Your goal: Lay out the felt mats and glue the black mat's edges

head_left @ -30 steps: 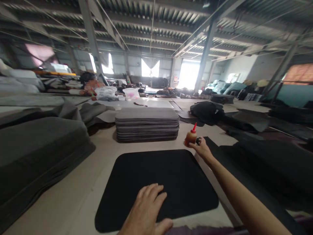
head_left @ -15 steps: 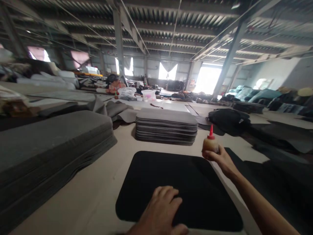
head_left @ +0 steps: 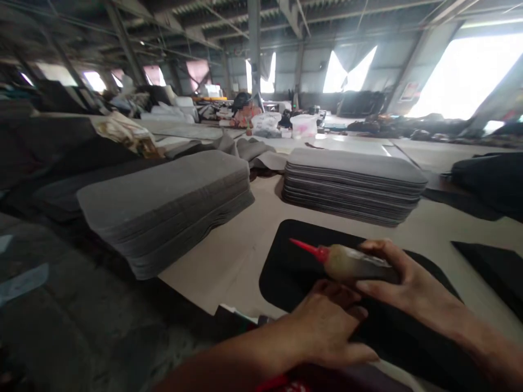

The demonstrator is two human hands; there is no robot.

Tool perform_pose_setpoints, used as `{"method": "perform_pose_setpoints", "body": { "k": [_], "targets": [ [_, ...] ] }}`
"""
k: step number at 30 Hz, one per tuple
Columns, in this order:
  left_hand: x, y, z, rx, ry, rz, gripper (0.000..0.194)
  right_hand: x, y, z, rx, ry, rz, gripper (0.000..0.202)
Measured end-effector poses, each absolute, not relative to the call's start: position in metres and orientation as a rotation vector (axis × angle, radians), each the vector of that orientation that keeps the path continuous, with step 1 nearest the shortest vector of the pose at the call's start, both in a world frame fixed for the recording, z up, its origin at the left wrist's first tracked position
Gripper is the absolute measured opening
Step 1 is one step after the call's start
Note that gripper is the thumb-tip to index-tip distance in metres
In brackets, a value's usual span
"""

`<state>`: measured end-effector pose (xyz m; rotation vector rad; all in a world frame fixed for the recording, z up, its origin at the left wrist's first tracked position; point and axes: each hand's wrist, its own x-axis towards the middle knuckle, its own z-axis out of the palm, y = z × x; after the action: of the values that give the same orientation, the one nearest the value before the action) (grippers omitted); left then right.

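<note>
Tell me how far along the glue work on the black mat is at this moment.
Done: the black mat lies flat on the table, and the right hand grips the glue bottle, tipped sideways with its red nozzle over the mat. In hand: the left hand rests on the mat. Left: no glue is visible on the mat yet.

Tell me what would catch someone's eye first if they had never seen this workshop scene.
Most likely the squeeze bottle with its bright red nozzle, held tipped on its side in the right hand, low in the middle, over a black pad on the table. The left hand rests on that pad just below the bottle. Behind them stand two tall stacks of grey pads, one at centre left and one at centre right.
</note>
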<state>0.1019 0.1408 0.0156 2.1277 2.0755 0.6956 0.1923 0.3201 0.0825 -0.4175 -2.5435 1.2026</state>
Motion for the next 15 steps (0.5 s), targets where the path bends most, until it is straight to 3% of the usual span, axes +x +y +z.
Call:
{"method": "perform_pose_setpoints", "body": {
  "k": [4,10,15],
  "targets": [
    [0.101,0.140,0.022,2.193,2.043,0.748,0.048,0.173,0.293,0.085,-0.320,-2.582,1.300,0.052],
    [0.100,0.140,0.024,2.123,1.937,0.873,0.065,0.153,0.271,0.085,-0.031,-2.581,1.111,0.040],
    [0.098,0.140,0.026,2.097,1.888,0.913,0.064,0.147,0.266,0.087,0.144,-2.567,0.982,0.031]
  ]
}}
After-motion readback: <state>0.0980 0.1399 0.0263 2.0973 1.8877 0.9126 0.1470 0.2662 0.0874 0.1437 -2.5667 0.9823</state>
